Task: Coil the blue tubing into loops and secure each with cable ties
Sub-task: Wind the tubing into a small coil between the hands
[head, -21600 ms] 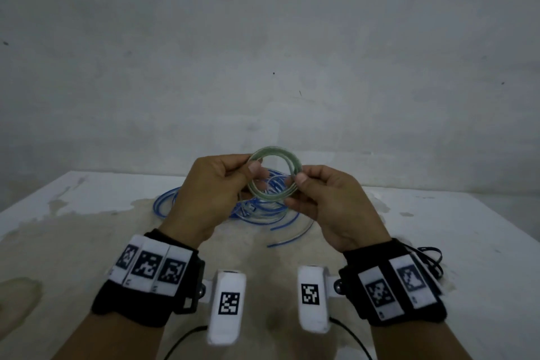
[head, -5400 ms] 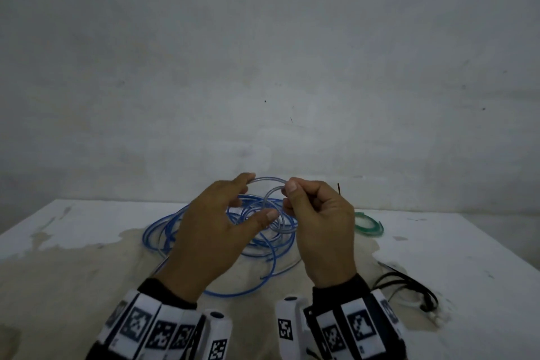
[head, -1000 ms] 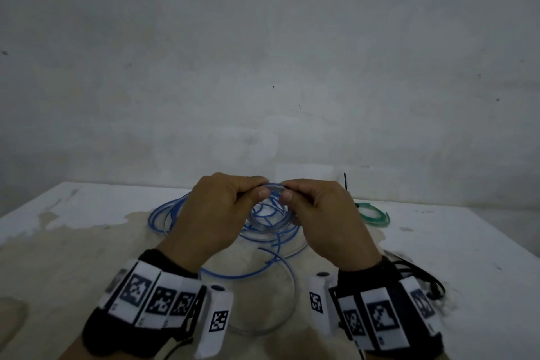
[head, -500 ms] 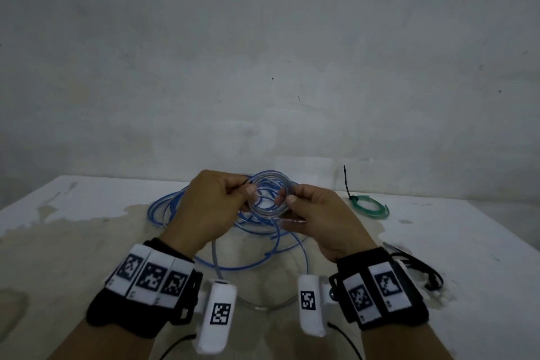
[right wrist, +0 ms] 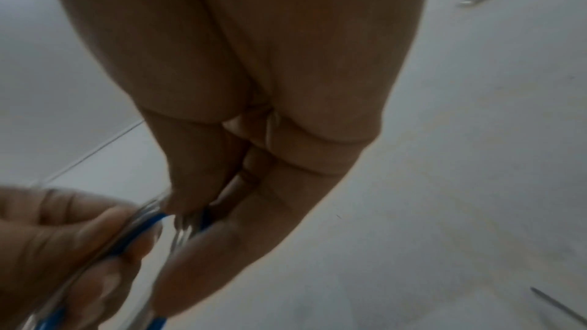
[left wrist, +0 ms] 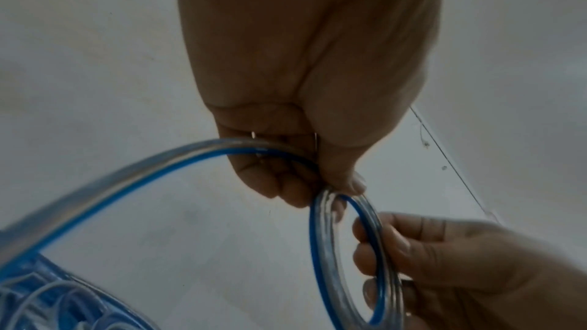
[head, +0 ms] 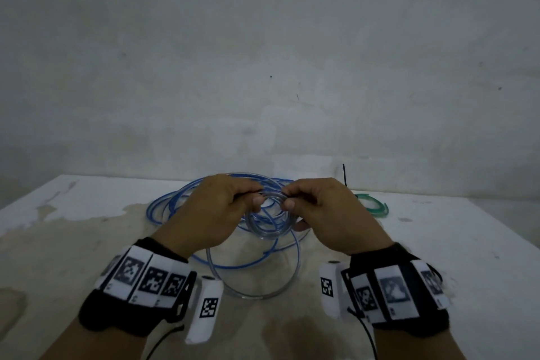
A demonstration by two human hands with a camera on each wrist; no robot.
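Note:
Both hands hold a small coil of clear, blue-striped tubing above the white table. My left hand pinches the coil's left side, and my right hand pinches its right side. In the left wrist view the coil stands as a ring between the left fingers and the right hand. In the right wrist view the tubing is blurred between both hands. A loose tail loops down to the table. More blue tubing lies tangled behind the hands.
A green coil of tubing with an upright black cable tie lies at the back right. Black cable ties sit by my right wrist. A grey wall stands behind the stained table.
The hands have dropped slightly and the small coil has tipped from facing me to hanging below the fingertips. The tail loop has slid toward me on the table.

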